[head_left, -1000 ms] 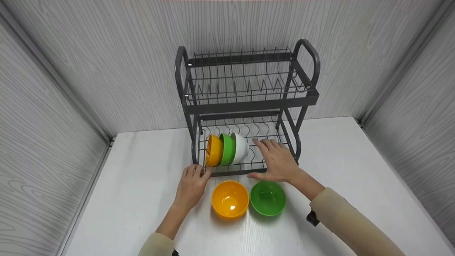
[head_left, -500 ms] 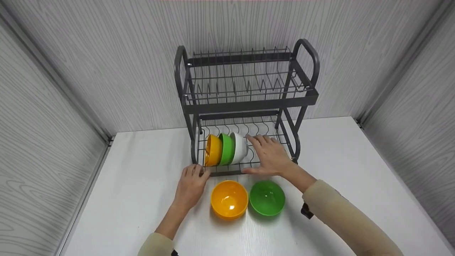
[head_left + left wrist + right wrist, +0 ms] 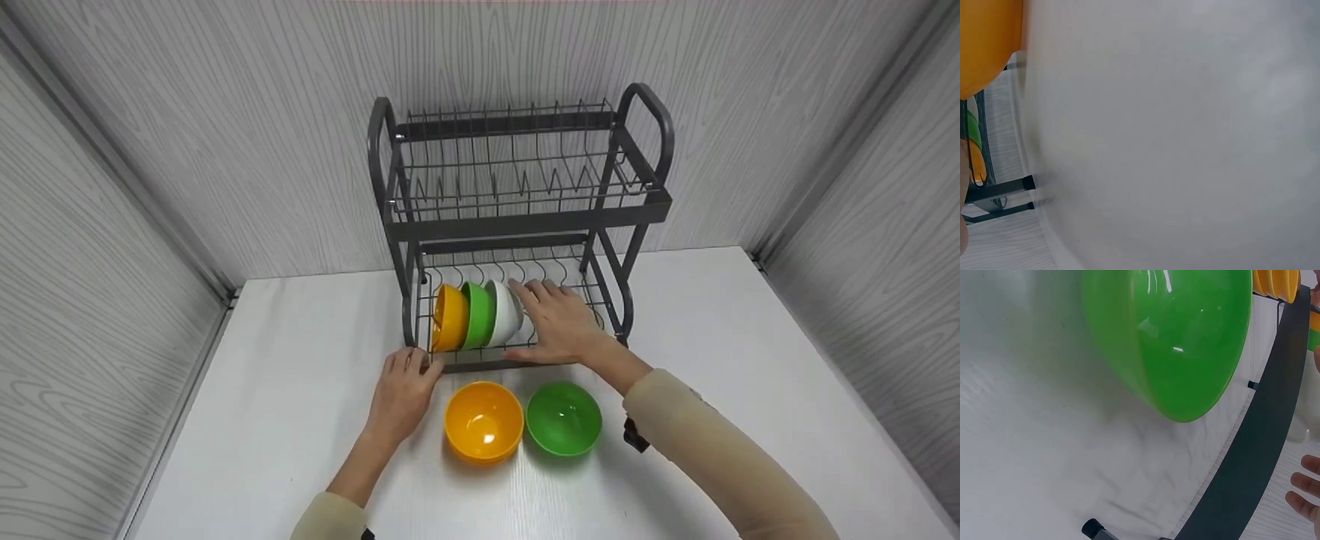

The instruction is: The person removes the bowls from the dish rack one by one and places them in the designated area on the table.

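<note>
On the lower tier of a dark two-tier dish rack (image 3: 525, 221), an orange bowl (image 3: 450, 321), a green bowl (image 3: 478, 319) and a white bowl (image 3: 506, 315) stand on edge side by side. My right hand (image 3: 561, 324) is spread at the white bowl's right side, fingertips near its upper rim and thumb low at the front. Contact cannot be told. The left hand (image 3: 403, 390) holds the rack's front left corner between thumb and fingers. In front of the rack, upright stacked orange bowls (image 3: 484, 424) sit beside another green bowl (image 3: 564, 420).
The upper tier (image 3: 517, 161) of the rack overhangs the back of the lower one. Grey wood-grain panels (image 3: 300, 135) enclose the white table (image 3: 300, 420) at the back and both sides. The right forearm passes just right of the front green bowl.
My right hand has moved left over the lower tier, from clear of the white bowl to right beside it. The left hand and the bowls have not visibly moved.
</note>
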A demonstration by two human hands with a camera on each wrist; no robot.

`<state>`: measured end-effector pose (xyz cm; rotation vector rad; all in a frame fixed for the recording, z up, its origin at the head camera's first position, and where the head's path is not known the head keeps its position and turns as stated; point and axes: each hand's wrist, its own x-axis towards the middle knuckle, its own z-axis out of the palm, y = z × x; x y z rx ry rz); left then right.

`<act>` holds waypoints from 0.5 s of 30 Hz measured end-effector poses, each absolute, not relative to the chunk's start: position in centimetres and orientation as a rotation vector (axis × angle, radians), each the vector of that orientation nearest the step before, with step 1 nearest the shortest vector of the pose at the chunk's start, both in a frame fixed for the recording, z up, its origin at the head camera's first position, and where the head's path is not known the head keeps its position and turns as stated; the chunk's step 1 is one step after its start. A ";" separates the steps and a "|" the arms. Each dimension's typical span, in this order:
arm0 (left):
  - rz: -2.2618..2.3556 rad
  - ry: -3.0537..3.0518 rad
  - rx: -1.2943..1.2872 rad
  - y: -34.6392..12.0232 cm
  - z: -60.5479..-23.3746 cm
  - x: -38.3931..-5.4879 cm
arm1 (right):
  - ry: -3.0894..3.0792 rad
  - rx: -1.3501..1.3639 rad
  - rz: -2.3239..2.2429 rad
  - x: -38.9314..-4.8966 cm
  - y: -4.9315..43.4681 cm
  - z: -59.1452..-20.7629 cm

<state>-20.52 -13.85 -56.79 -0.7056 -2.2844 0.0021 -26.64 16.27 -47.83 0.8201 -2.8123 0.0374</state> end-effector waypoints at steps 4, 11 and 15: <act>0.010 -2.301 -0.695 -13.8 -56.7 -20.4 | -2.796 0.820 0.021 -27.1 15.7 -48.0; 0.011 -2.325 -0.687 -13.8 -56.6 -20.3 | -2.826 0.822 0.003 -27.6 14.7 -47.9; 0.011 -2.322 -0.689 -13.8 -56.6 -20.4 | -2.859 0.800 -0.036 -27.9 14.2 -47.7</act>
